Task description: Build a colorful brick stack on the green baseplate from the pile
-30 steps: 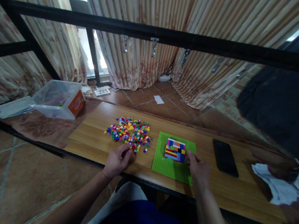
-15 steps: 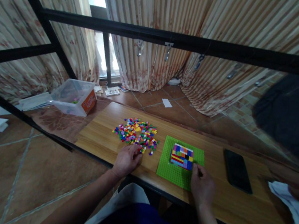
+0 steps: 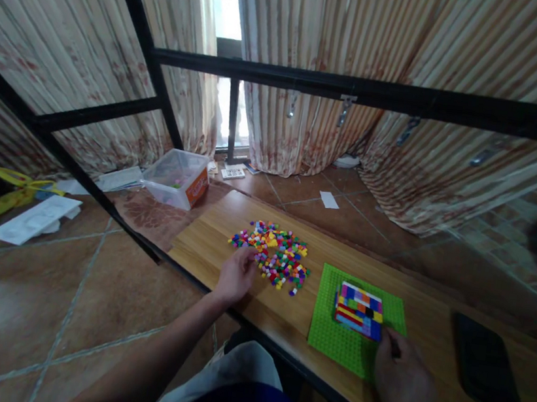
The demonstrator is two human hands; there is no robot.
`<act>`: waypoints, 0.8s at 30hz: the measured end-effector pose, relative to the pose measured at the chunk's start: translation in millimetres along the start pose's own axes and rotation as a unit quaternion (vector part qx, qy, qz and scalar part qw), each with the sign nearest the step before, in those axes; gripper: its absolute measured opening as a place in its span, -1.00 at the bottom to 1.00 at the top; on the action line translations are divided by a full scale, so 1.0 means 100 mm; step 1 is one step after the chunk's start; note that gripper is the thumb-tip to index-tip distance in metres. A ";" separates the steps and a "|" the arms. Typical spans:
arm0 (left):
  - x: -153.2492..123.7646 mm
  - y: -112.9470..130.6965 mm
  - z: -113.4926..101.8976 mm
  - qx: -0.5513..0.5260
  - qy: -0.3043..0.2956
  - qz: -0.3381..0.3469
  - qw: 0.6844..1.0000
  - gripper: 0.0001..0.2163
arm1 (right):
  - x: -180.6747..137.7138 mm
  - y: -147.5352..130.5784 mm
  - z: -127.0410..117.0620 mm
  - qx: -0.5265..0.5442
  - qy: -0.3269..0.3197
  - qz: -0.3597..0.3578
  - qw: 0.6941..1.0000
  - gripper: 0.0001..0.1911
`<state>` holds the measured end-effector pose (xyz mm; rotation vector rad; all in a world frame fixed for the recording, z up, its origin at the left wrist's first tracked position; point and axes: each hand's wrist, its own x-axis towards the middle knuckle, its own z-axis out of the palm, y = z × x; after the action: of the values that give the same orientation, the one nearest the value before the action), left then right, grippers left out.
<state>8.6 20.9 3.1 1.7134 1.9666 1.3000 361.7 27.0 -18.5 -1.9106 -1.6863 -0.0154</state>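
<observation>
My left hand (image 3: 236,277) is at the left front edge of a pile of small coloured building bricks (image 3: 284,264). Its thumb and fingers are drawn together at the bricks, and whatever they hold is too small to make out. On a green studded baseplate (image 3: 324,327) sits a flat, multicoloured brick block (image 3: 359,310). By the block's right front corner, my right hand (image 3: 403,380) has its fingers curled closed over the baseplate's edge. Whether something is pinched in them is hidden.
A black phone (image 3: 488,368) lies on the wooden table (image 3: 208,239), right of the baseplate. Beyond the table's left end, a clear plastic bin (image 3: 172,178) stands on the floor. A black metal rail (image 3: 275,75) crosses above the table. Papers (image 3: 36,220) lie at left.
The view has swung left, so the table appears farther right. My left hand has shifted from the pile's front to its left side. My right hand stays beside the block's corner.
</observation>
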 end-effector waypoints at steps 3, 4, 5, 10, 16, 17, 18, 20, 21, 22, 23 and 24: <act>0.21 -0.07 -0.09 0.038 0.019 -0.001 0.999 -0.78 | 0.00 -0.01 -0.01 -0.002 -0.008 0.007 1.000 -0.51; 0.27 -0.07 -0.10 0.053 0.010 0.008 0.999 -0.77 | 0.00 -0.01 -0.01 -0.001 -0.011 0.011 1.000 -0.51; 0.33 -0.07 -0.10 0.069 -0.005 0.020 0.997 -0.77 | 0.00 -0.01 -0.01 0.002 -0.016 0.013 1.000 -0.51; 0.60 0.03 0.05 0.146 -0.065 0.073 0.984 -0.71 | 0.00 0.02 0.00 0.009 -0.021 0.021 1.000 -0.51; 0.75 0.15 0.19 0.245 -0.122 0.084 0.958 -0.71 | 0.00 0.05 0.02 0.019 -0.007 0.011 1.000 -0.47; 0.75 0.16 0.18 0.255 -0.134 0.080 0.954 -0.71 | 0.00 0.06 0.03 0.021 -0.002 0.009 1.000 -0.46; 0.74 0.18 0.17 0.262 -0.145 0.076 0.951 -0.71 | 0.00 0.06 0.03 0.023 0.000 0.007 1.000 -0.45; 0.70 0.20 0.14 0.266 -0.167 0.075 0.946 -0.71 | 0.00 0.07 0.03 0.024 0.000 0.007 1.000 -0.44; 0.68 0.22 0.12 0.263 -0.178 0.079 0.945 -0.71 | 0.00 0.07 0.03 0.023 -0.003 0.008 1.000 -0.44; 0.65 0.23 0.10 0.258 -0.188 0.084 0.944 -0.70 | 0.00 0.08 0.03 0.022 -0.006 0.011 1.000 -0.45; 0.62 0.24 0.08 0.251 -0.197 0.091 0.943 -0.69 | 0.00 0.08 0.03 0.022 -0.008 0.013 1.000 -0.46; 0.60 0.24 0.06 0.244 -0.203 0.097 0.943 -0.68 | 0.00 0.08 0.03 0.023 -0.009 0.014 1.000 -0.47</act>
<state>12.0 74.8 38.7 2.2254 2.0030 0.4445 367.5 27.9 -24.6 -1.9050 -1.6574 0.0508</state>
